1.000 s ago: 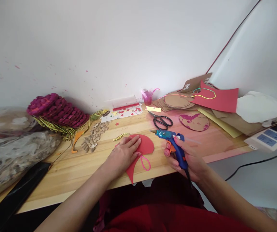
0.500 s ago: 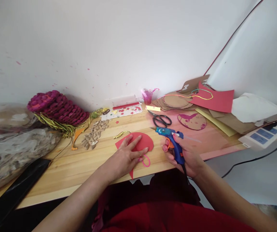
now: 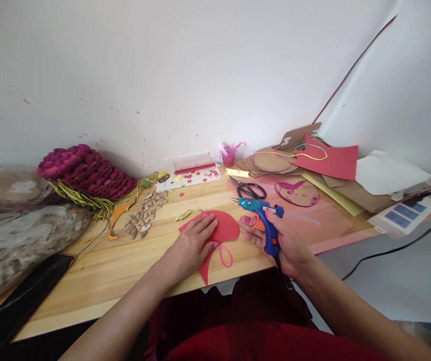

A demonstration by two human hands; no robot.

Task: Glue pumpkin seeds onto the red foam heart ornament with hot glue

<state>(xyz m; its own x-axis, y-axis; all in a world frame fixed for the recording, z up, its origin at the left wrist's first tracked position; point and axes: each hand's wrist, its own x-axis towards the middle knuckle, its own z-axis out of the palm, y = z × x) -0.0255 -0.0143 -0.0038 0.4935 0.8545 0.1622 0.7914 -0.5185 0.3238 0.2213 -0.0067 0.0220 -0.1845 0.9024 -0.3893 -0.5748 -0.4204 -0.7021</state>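
My left hand (image 3: 192, 244) lies flat, fingers together, on a red fan-shaped paper piece (image 3: 225, 228) near the front edge of the wooden table (image 3: 125, 260). A pink cord loop (image 3: 224, 254) sticks out from under the paper beside my fingers. My right hand (image 3: 283, 241) grips a blue hot glue gun (image 3: 262, 218) by its handle, a finger near the orange trigger. The gun's nozzle points left, just above the paper's right edge. A clear glue stick protrudes from the gun's back.
Black scissors (image 3: 250, 189) lie behind the glue gun. A pile of seeds (image 3: 144, 213), a magenta woven bundle (image 3: 85, 173) and plastic bags (image 3: 20, 235) sit to the left. Cardboard discs (image 3: 273, 161), red paper (image 3: 332, 158) and a white power strip (image 3: 403, 215) are at the right.
My left hand's fingers, spread half a second ago, have closed together on the red paper. The glue gun has moved a little left, closer to the paper.
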